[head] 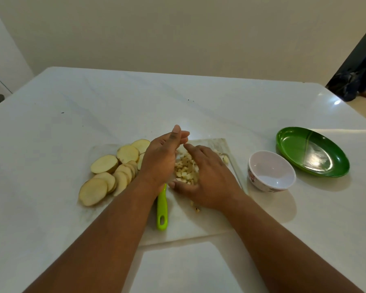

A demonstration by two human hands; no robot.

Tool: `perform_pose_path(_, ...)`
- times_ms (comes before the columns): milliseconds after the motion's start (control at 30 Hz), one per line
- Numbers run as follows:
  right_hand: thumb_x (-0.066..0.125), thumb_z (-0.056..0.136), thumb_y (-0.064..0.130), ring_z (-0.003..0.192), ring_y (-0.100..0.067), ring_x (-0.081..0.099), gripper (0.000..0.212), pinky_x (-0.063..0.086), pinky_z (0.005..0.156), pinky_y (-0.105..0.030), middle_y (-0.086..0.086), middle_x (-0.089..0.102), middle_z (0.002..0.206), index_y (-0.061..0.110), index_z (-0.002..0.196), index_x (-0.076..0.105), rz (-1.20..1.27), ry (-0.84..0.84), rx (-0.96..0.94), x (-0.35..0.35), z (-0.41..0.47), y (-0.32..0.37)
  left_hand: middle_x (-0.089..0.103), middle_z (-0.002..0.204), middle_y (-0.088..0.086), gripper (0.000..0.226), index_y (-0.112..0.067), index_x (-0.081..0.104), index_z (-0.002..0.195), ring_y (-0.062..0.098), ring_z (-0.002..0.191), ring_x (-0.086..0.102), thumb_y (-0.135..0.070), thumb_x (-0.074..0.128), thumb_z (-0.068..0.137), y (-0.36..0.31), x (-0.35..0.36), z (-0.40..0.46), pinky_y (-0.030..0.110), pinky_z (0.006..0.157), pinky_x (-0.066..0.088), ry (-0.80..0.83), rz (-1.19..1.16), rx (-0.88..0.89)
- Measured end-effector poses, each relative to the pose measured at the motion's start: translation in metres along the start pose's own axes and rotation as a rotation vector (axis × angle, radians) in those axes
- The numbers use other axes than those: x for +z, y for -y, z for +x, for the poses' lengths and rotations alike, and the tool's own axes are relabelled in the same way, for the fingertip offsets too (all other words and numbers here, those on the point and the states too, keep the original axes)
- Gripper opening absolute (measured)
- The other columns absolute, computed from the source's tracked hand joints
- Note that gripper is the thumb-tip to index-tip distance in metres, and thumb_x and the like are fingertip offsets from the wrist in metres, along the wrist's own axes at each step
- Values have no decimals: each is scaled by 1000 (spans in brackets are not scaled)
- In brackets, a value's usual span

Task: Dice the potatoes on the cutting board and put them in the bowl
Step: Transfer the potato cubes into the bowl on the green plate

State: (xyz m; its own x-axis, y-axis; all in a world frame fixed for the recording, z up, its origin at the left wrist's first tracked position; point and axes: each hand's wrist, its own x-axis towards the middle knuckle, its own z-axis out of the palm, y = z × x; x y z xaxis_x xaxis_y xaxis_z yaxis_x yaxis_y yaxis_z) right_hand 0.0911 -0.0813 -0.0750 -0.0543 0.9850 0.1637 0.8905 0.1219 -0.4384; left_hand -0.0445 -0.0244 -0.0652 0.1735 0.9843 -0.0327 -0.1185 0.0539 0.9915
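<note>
On the white bench (51, 166) lay a pale cutting board (199, 220), and both hands worked over a heap of diced potato (186, 169) near its middle. The left hand (160, 158) stood on edge at the heap's left side, fingers straight and close together, its grip wide and holding nothing. The right hand (209, 178) cupped the heap from the right, fingers relaxed and touching the dice, thumb low at the near edge. A few stray dice (195, 207) lay nearer, just by the right wrist. Potato slices (110, 172) overlapped on the board's left part. A green knife handle (162, 210) showed below the left wrist. Right of the board stood a white bowl (272, 170) with nothing in it, and beyond it a green plate (312, 151), also bare.
</note>
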Motion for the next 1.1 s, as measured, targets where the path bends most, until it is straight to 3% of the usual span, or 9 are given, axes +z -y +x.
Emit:
perform_pose_path(133,61,80,52,107,-16,47,42,45,95,-39,5,50,115,27,114,61,4,-26,-43,6,7,5,75,117,-12,51,-29,78,103,4,119,65,-70,53,87,1,0,2,36,112,45,9,-2,0)
perform_pose_path(233,56,78,47,91,-15,44,26,46,82,-40,7,46,100,27,93,58,-12,-33,-59,7,9,7,75,117,-13,51,-30,78,103,3,120,64,-73,54,88,2,-1,2,37,112,45,23,4,5)
perform_pose_path(367,58,77,42,76,-17,46,20,46,71,-37,5,44,89,24,84,54,-38,-50,-94,8,16,10,75,116,-13,53,-30,78,105,2,115,66,-74,55,88,0,0,0,28,100,49,30,25,-1)
perform_pose_path(500,58,81,45,60,-15,44,20,37,56,-30,6,44,81,26,86,54,-157,-89,-134,11,16,13,74,117,-13,46,-26,77,110,-4,105,68,-63,52,96,-3,1,-2,15,80,50,37,42,-11)
perform_pose_path(667,47,86,53,55,-17,46,27,28,54,-30,6,41,71,28,89,55,-289,-96,-188,13,20,13,74,116,-16,44,-30,78,108,3,111,66,-64,52,97,-1,0,-2,26,93,48,27,97,-4)
perform_pose_path(767,36,87,57,56,-17,47,34,27,54,-31,6,41,68,28,89,54,-328,-86,-197,14,21,14,74,116,-17,48,-30,78,109,1,108,65,-66,50,93,-2,1,-2,26,94,47,30,116,4)
perform_pose_path(867,28,87,56,54,-16,43,37,21,50,-30,8,36,64,28,87,52,-352,-62,-213,13,22,14,74,117,-17,54,-30,78,111,0,112,63,-70,48,90,-3,2,-2,32,105,45,24,151,12)
perform_pose_path(967,35,90,48,52,-17,42,23,17,48,-29,9,36,59,29,79,44,-331,-31,-230,10,24,16,75,115,-18,55,-32,79,107,4,118,63,-75,49,90,-3,3,-2,40,113,43,19,174,13)
perform_pose_path(1100,45,87,37,54,-13,43,19,30,54,-29,8,45,59,24,73,49,-235,15,-193,-2,27,18,78,101,-16,50,-32,79,98,4,109,68,-72,50,92,-5,5,-4,42,110,47,1,158,17)
